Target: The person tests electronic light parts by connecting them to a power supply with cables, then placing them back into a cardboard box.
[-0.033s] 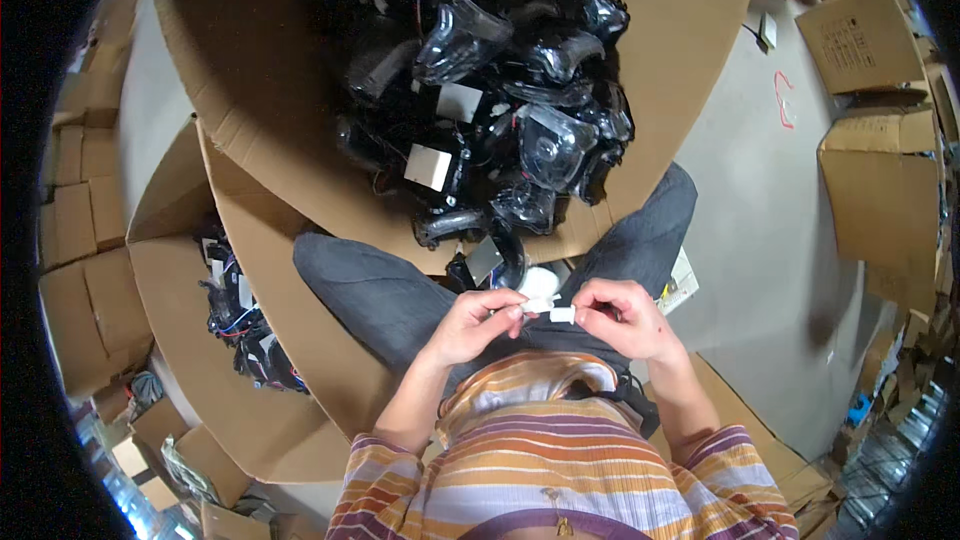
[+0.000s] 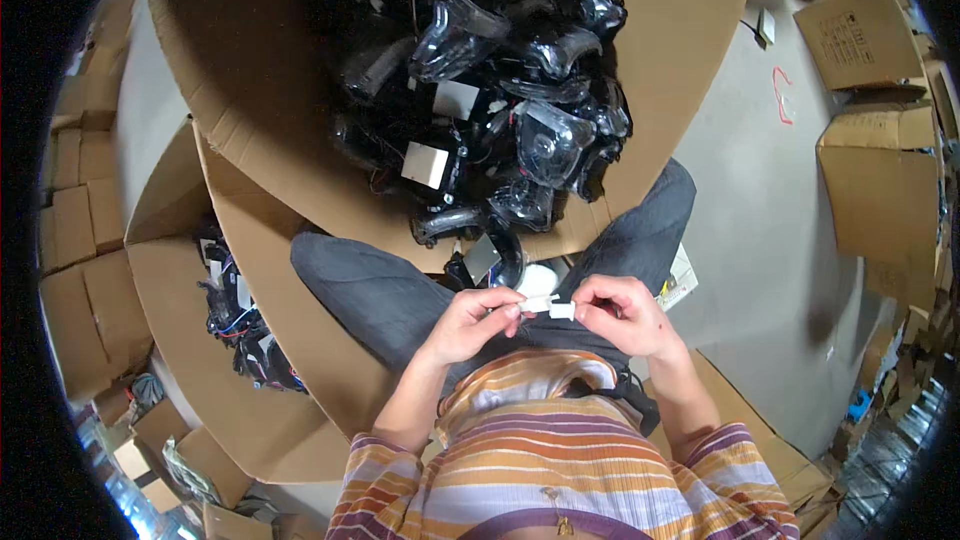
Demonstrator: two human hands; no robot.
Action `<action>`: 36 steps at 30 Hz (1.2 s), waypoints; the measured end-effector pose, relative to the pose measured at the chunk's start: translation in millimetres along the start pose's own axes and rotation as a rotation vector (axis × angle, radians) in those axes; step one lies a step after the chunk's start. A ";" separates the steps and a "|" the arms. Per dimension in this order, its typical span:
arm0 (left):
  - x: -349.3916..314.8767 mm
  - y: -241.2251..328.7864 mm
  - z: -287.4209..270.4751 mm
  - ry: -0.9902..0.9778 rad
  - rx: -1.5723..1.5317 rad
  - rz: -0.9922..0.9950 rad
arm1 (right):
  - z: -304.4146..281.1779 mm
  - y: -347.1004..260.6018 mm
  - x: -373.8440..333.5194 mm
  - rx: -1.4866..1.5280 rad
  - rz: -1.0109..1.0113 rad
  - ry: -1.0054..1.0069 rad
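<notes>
Left hand [image 2: 472, 325]: thumb and fingers pinching a white strip [image 2: 537, 304], which juts toward 3 o'clock.
Right hand [image 2: 625, 320]: thumb and forefinger gripping a white block [image 2: 562, 311], its free end toward 9.
Strip and block: in front of the waist, between the two hands, the block at about 4 o'clock of the strip — touching or just apart, I cannot tell.
Disc [image 2: 540, 278]: white, round, just past the strip at 12.
Big box [image 2: 690, 40]: cardboard, at 12 from the hands.
Black parts [image 2: 553, 145]: glossy, heaped in the big box, a pale square [image 2: 425, 165] among them at 11.
Side box [image 2: 180, 335]: at 9, wired parts [image 2: 262, 360] inside.
Floor [image 2: 740, 180]: grey, at 2; a red loop [image 2: 777, 90] lies on it.
Cartons [image 2: 880, 195]: at 2, beyond the loop.
</notes>
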State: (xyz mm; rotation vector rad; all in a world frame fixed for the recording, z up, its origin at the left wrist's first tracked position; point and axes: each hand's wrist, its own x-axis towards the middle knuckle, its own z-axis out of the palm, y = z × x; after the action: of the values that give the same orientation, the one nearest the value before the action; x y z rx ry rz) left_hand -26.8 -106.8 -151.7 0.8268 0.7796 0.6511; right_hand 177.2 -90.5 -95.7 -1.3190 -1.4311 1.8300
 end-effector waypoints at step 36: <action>26.9 12.7 1.4 0.297 1.242 1.051 | 18.6 8.6 -0.3 0.455 0.151 0.173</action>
State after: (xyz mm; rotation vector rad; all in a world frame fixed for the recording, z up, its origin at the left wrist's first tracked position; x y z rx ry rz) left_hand -13.3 -80.3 -149.8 2.3989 0.9785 1.2349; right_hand 162.5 -102.5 -103.5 -1.3299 -0.7811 1.9328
